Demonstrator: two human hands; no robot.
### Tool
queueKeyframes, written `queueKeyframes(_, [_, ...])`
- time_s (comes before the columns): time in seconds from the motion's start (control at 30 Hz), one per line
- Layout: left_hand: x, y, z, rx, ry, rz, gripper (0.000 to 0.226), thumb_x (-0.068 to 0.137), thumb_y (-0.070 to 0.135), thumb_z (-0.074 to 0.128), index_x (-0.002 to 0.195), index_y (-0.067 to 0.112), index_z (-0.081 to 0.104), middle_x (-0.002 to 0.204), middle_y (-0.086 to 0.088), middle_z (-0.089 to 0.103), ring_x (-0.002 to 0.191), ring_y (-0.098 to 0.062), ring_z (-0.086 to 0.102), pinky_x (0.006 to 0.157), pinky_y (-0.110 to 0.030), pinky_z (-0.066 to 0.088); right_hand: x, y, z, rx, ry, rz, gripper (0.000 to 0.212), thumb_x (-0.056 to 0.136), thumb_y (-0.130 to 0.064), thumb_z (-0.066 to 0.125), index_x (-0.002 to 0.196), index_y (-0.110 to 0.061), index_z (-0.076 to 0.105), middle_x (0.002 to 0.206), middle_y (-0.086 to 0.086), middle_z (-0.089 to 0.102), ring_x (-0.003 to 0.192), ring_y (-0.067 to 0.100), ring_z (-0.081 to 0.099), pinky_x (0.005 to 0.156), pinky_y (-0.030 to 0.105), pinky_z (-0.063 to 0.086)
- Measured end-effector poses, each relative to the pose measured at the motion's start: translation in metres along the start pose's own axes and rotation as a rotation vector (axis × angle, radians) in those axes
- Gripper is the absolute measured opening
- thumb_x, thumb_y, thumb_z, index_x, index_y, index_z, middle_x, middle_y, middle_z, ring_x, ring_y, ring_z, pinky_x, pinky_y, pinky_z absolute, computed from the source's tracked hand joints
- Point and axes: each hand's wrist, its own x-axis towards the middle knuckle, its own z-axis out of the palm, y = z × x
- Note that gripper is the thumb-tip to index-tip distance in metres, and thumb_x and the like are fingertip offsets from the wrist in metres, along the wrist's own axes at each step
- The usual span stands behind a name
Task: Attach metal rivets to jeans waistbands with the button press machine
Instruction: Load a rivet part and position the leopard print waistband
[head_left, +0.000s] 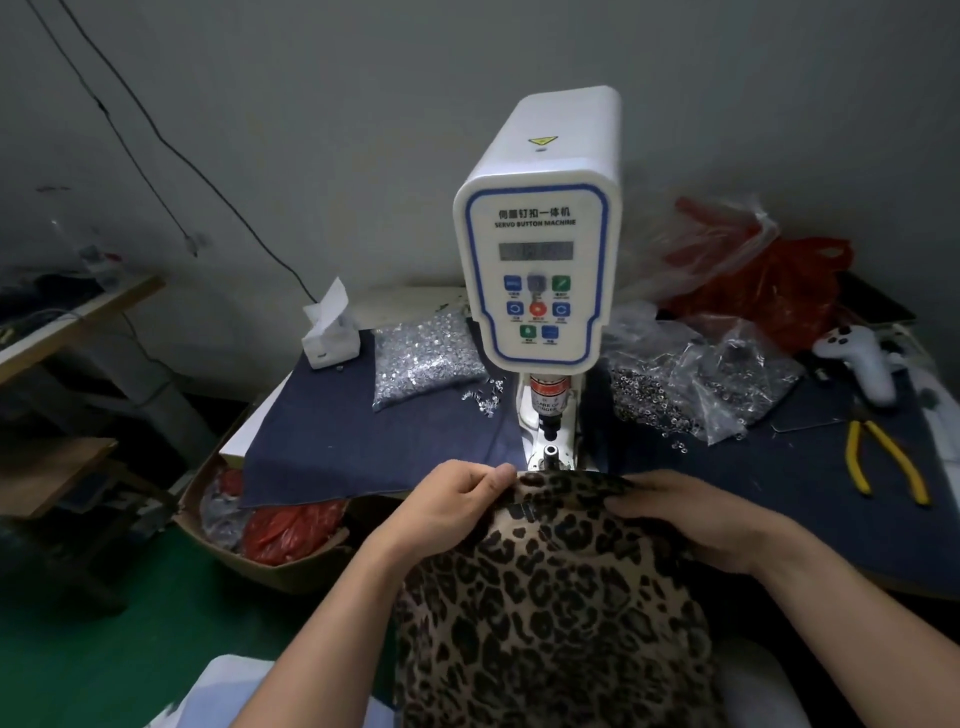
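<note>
Both hands are on the leopard-print brown and black garment, which drapes from the lap up to the front edge of the dark blue cloth-covered table. Left hand grips the waistband edge, fingers curled over the fold, thumb tip right at the top of the fabric. Right hand holds the other side of that edge, fingers curled down onto the print. Between them the waistband sits just in front of the white servo button press machine, and its small metal lower die stands just beyond the fabric, not covered by it. Left of the machine lies a clear plastic bag of silver rivets, a few loose ones spilled beside it. Right of it, a crumpled clear bag of dark metal rings. Further right, yellow-handled pliers rest on the cloth near a white handheld controller
</note>
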Motion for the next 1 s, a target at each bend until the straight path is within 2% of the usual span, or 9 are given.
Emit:
queueKeyframes(0.07, [0.008,-0.001,0.004,0.043,0.064,-0.012,0.068,0.093,0.071,0.041,0.076,0.012,0.071,0.072,0.008,0.074,0.066,-0.014,0.065,0.073,-0.035,0.051,0.004,0.000,-0.003,0.006,0.079,-0.027,0.028,0.094,-0.032,0.068,0.115,-0.014,0.077,0.121,0.018,0.072,0.112,0.033,0.071,0.086,0.032,0.059])
queueKeyframes(0.17, [0.019,-0.004,0.010,-0.020,0.104,-0.004,0.085,0.095,0.078,0.041,0.078,-0.004,0.058,0.067,0.001,0.057,0.064,-0.012,0.051,0.069,-0.037,0.044,0.010,-0.003,-0.006,-0.084,0.191,-0.083,0.029,0.094,-0.041,0.066,0.105,-0.017,0.079,0.112,0.014,0.076,0.103,0.029,0.074,0.079,0.029,0.060])
queueKeyframes(0.23, [0.026,-0.008,0.009,-0.065,0.070,0.006,0.079,0.096,0.077,0.045,0.082,0.000,0.060,0.071,0.003,0.056,0.069,-0.010,0.051,0.070,-0.034,0.042,0.014,-0.004,-0.009,-0.144,0.264,-0.115,0.037,0.090,-0.052,0.068,0.097,-0.017,0.079,0.106,0.011,0.078,0.098,0.027,0.075,0.081,0.030,0.061])
queueKeyframes(0.3, [0.032,-0.013,0.009,-0.060,0.051,0.010,0.058,0.100,0.066,0.050,0.082,0.012,0.061,0.072,0.010,0.058,0.070,-0.007,0.053,0.071,-0.031,0.043,0.018,-0.003,-0.015,-0.222,0.311,-0.133,0.049,0.089,-0.063,0.064,0.096,-0.016,0.078,0.102,0.009,0.078,0.097,0.027,0.075,0.085,0.034,0.060])
queueKeyframes(0.4, [0.048,-0.015,0.017,0.000,0.153,0.012,0.031,0.107,0.045,0.051,0.084,0.029,0.065,0.077,0.013,0.068,0.074,-0.006,0.062,0.076,-0.032,0.049,0.025,-0.001,-0.021,-0.237,0.333,-0.114,0.060,0.087,-0.072,0.061,0.101,-0.015,0.077,0.102,0.009,0.079,0.097,0.027,0.076,0.094,0.042,0.057])
queueKeyframes(0.5, [0.062,-0.011,0.025,0.034,0.234,0.007,0.032,0.109,0.039,0.051,0.079,0.045,0.062,0.073,0.021,0.066,0.071,0.002,0.059,0.068,-0.020,0.044,0.033,0.000,-0.025,-0.196,0.399,-0.101,0.066,0.087,-0.070,0.063,0.104,-0.007,0.072,0.103,0.014,0.077,0.099,0.031,0.074,0.097,0.047,0.057])
queueKeyframes(0.63, [0.073,-0.016,0.029,0.038,0.225,-0.050,0.038,0.109,0.041,0.049,0.074,0.025,0.054,0.061,0.023,0.056,0.061,0.001,0.050,0.058,-0.020,0.037,0.039,0.001,-0.025,-0.162,0.455,-0.076,0.047,0.088,-0.066,0.064,0.084,-0.021,0.077,0.096,0.008,0.079,0.089,0.024,0.077,0.087,0.041,0.061])
queueKeyframes(0.8, [0.079,-0.015,0.030,0.021,0.233,-0.081,0.050,0.108,0.044,0.048,0.074,0.007,0.048,0.061,0.008,0.049,0.057,-0.007,0.041,0.058,-0.030,0.033,0.043,0.003,-0.032,-0.081,0.444,-0.045,0.048,0.086,-0.064,0.069,0.094,-0.018,0.080,0.098,0.011,0.079,0.091,0.029,0.077,0.086,0.041,0.060])
queueKeyframes(1.0, [0.077,-0.021,0.034,-0.019,0.267,-0.095,0.055,0.106,0.044,0.055,0.063,0.014,0.035,0.051,0.010,0.037,0.052,-0.008,0.033,0.052,-0.027,0.028,0.045,0.007,-0.035,-0.128,0.504,-0.037,0.058,0.085,-0.064,0.070,0.094,-0.007,0.073,0.099,0.022,0.075,0.091,0.036,0.075,0.089,0.048,0.059])
